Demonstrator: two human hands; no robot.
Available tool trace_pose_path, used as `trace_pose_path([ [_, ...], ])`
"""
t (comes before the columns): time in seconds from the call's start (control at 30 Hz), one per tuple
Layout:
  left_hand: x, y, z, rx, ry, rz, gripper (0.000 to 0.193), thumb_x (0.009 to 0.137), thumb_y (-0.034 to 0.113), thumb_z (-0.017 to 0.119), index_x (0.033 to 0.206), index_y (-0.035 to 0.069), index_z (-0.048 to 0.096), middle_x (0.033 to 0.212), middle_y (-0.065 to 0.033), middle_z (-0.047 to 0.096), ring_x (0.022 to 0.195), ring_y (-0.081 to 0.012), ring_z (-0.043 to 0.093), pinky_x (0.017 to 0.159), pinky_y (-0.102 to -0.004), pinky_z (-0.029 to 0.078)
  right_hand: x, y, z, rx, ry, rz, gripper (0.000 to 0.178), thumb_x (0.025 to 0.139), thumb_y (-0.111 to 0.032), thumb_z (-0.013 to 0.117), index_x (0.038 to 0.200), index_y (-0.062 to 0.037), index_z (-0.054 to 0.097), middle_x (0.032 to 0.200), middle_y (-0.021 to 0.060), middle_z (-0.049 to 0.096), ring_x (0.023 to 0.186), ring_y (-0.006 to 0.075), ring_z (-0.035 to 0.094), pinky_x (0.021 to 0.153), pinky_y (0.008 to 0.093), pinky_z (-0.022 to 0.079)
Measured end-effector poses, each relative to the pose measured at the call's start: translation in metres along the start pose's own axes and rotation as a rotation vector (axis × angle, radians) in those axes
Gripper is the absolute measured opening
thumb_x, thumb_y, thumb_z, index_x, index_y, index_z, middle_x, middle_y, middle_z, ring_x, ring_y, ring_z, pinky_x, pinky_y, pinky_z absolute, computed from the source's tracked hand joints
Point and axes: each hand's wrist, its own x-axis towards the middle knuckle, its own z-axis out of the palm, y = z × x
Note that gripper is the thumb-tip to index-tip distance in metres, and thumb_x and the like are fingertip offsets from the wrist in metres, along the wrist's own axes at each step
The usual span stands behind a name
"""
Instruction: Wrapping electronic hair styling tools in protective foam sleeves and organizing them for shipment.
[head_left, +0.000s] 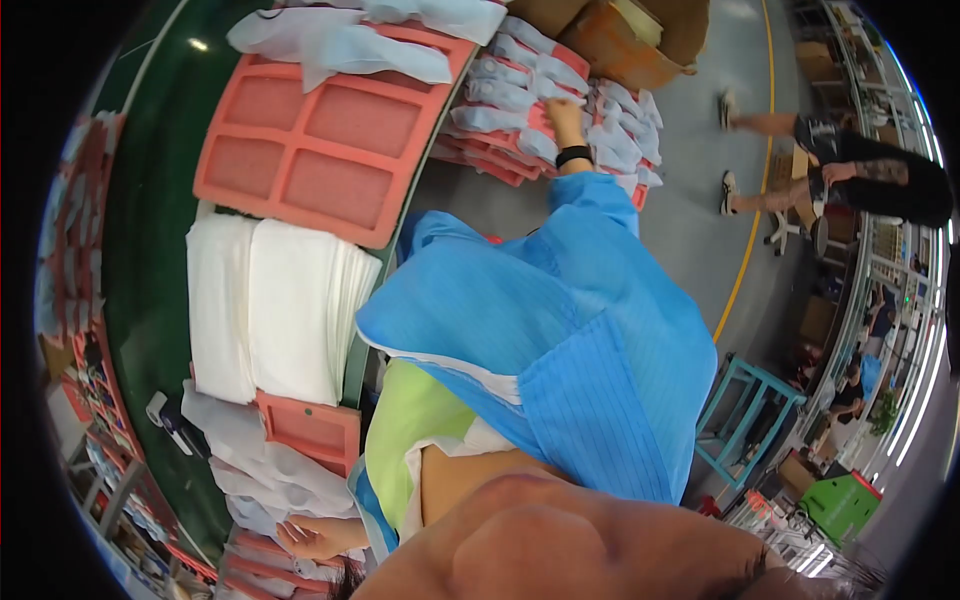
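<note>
My right hand (563, 120), a black band at its wrist, reaches out over a stack of pink trays (537, 142) beside the table. Its fingers bend down onto a tray's edge among pale wrapped pieces (502, 95); the fingertips are partly hidden. At the lower left, my left hand (308, 537) has loosely bent fingers apart, with nothing seen in them. It lies beside translucent white wrapping (285, 490) and more pink trays (268, 570). A large pink tray with four square recesses (345, 122) rests on the table, wrapped pieces (375, 52) across its far end.
The green table (150, 290) bears stacks of white sheets (300, 300), a smaller pink tray (310, 430) and a dark handheld device (178, 425). A cardboard box (630, 45) stands beyond the stack. To the right are a blue metal frame (745, 425) and another person (850, 170).
</note>
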Motion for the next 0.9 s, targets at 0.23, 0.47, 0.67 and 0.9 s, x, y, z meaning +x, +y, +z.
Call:
trace_pose_path([
  [0.23, 0.003, 0.026, 0.006, 0.052, -0.037, 0.055, 0.024, 0.088, 0.005, 0.067, 0.111, -0.002, 0.064, 0.117, -0.0131, 0.06, 0.101, -0.0247, 0.063, 0.084, -0.0328, 0.054, -0.097, 0.009, 0.065, 0.183, 0.039, 0.161, 0.02, 0.084, -0.021, 0.065, 0.091, -0.0031, 0.069, 0.081, 0.0118, 0.07, 0.076, 0.0184, 0.067, 0.069, 0.03, 0.051],
  [0.47, 0.012, 0.055, 0.02, 0.029, -0.111, 0.255, 0.02, 0.09, 0.001, 0.063, 0.109, -0.005, 0.063, 0.119, -0.014, 0.058, 0.1, -0.0232, 0.062, 0.084, -0.0316, 0.054, -0.114, -0.002, 0.094, 0.395, 0.142, 0.27, 0.017, 0.084, -0.019, 0.066, 0.091, -0.0037, 0.069, 0.083, 0.0135, 0.069, 0.078, 0.0215, 0.067, 0.072, 0.0313, 0.052],
  [0.67, 0.006, 0.085, 0.034, -0.01, -0.058, 0.243, 0.031, 0.09, 0.015, 0.064, 0.113, -0.005, 0.06, 0.121, -0.0173, 0.058, 0.105, -0.0264, 0.06, 0.089, -0.0351, 0.051, -0.088, -0.153, -0.004, 0.964, 0.239, 0.005, 0.014, 0.092, -0.015, 0.061, 0.087, -0.0028, 0.065, 0.075, 0.0033, 0.063, 0.071, 0.0097, 0.061, 0.064, 0.0238, 0.049],
  [0.9, -0.009, 0.098, 0.055, -0.215, -0.103, 0.108, 0.057, 0.088, 0.04, 0.066, 0.12, -0.005, 0.055, 0.123, -0.0225, 0.058, 0.114, -0.0322, 0.057, 0.097, -0.0415, 0.045, -0.055, -0.374, -0.054, 0.488, -0.272, -1.092, 0.031, 0.078, -0.018, 0.068, 0.103, -0.0009, 0.063, 0.095, 0.0151, 0.067, 0.086, 0.0292, 0.066, 0.072, 0.0389, 0.053],
])
